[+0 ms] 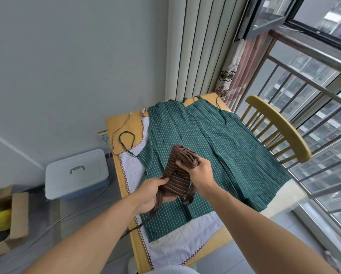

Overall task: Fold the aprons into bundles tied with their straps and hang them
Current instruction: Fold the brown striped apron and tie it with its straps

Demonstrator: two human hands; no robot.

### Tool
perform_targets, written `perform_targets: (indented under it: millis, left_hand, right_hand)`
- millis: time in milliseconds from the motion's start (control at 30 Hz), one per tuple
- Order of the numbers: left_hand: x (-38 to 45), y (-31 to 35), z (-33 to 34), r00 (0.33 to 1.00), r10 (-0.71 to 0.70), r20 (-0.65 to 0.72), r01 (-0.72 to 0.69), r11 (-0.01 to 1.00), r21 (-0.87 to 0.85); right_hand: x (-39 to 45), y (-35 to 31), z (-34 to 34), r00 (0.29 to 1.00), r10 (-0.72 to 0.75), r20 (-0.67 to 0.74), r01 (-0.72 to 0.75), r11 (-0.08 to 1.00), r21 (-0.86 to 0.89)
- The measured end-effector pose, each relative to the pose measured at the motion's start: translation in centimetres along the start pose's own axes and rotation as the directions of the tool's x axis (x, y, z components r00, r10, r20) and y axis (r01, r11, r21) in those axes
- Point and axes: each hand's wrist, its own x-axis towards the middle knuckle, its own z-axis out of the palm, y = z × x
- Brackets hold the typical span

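A brown striped apron point(175, 180), folded into a thick bundle, is held above the table in both hands. My left hand point(152, 191) grips its lower end, and a brown strap point(144, 220) dangles from there toward the table edge. My right hand point(198, 171) clamps the bundle's upper end from the right. Under the hands, green striped aprons point(225, 143) lie spread flat over the wooden table point(126, 119). Beneath them lies a white apron point(181, 246) with checked trim.
A wooden chair point(280, 127) stands at the table's right side, by a railing and window. On the floor to the left are a white lidded box point(76, 173) and an open cardboard box point(7, 220). A curtain hangs behind the table.
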Motion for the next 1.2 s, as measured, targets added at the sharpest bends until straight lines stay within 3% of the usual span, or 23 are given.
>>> perform_targets:
  millis: [67,167,200,300,367,433,567,700,767,833,933,1000,1067,1200]
  left_hand:
    - [-0.2,0.2,0.1,0.999,-0.014,0.032,0.016,0.998,-0.053]
    - [-0.2,0.6,0.2,1.000,0.002,0.019,0.000,0.992,-0.127]
    - [-0.3,0.8,0.3,1.000,0.005,0.017,-0.003,0.987,-0.158]
    - [-0.6,1.3,0.6,0.999,0.013,0.045,-0.004,0.982,-0.191]
    - [-0.7,1.4,0.9,0.999,0.011,0.042,-0.003,0.981,-0.192]
    - [-0.8,1.5,1.2,0.999,0.021,0.043,-0.012,0.979,-0.205]
    - [-1.0,1.7,1.3,0.993,0.010,0.116,0.018,0.971,-0.240]
    - [-1.3,1.5,1.4,0.986,0.049,0.159,-0.027,0.990,-0.140]
    - [-1.1,1.4,1.0,0.987,0.068,0.149,-0.051,0.992,-0.119]
    - [-0.9,1.5,0.6,0.988,0.094,0.121,-0.084,0.993,-0.085]
    - [-0.5,1.7,-0.2,0.990,0.126,0.065,-0.128,0.992,0.019]
    - [-0.3,1.6,-0.5,0.987,0.155,0.042,-0.158,0.983,0.098]
    - [-0.3,1.5,-0.4,0.979,0.200,0.023,-0.201,0.963,0.182]
    - [-0.3,1.1,0.1,0.966,0.257,0.023,-0.256,0.941,0.223]
  right_hand:
    - [-0.1,0.4,-0.2,0.995,-0.100,0.006,0.100,0.987,-0.124]
    - [-0.4,0.9,-0.6,0.938,-0.267,0.221,0.317,0.918,-0.236]
    - [-0.4,1.1,-0.8,0.894,-0.337,0.294,0.424,0.848,-0.319]
    - [-0.2,1.3,-1.5,0.737,-0.492,0.464,0.671,0.448,-0.591]
    - [-0.2,1.0,-1.8,0.681,-0.504,0.531,0.714,0.300,-0.632]
    - [-0.2,0.9,-2.0,0.665,-0.516,0.541,0.715,0.229,-0.661]
    - [-0.5,0.9,-2.1,0.670,-0.561,0.486,0.684,0.213,-0.698]
    - [-0.6,0.9,-2.7,0.673,-0.547,0.498,0.667,0.158,-0.728]
    - [-0.6,0.5,-2.9,0.697,-0.480,0.533,0.667,0.162,-0.727]
    - [-0.4,-0.2,-3.0,0.760,-0.333,0.558,0.644,0.270,-0.716]
    - [-0.2,-1.3,-3.5,0.845,0.010,0.534,0.388,0.676,-0.627]
    - [-0.2,-1.9,-3.9,0.840,0.172,0.515,0.135,0.853,-0.505]
    - [-0.4,-2.0,-3.8,0.841,0.228,0.491,0.022,0.891,-0.453]
    - [-0.6,-1.2,-3.4,0.865,0.181,0.468,0.055,0.892,-0.448]
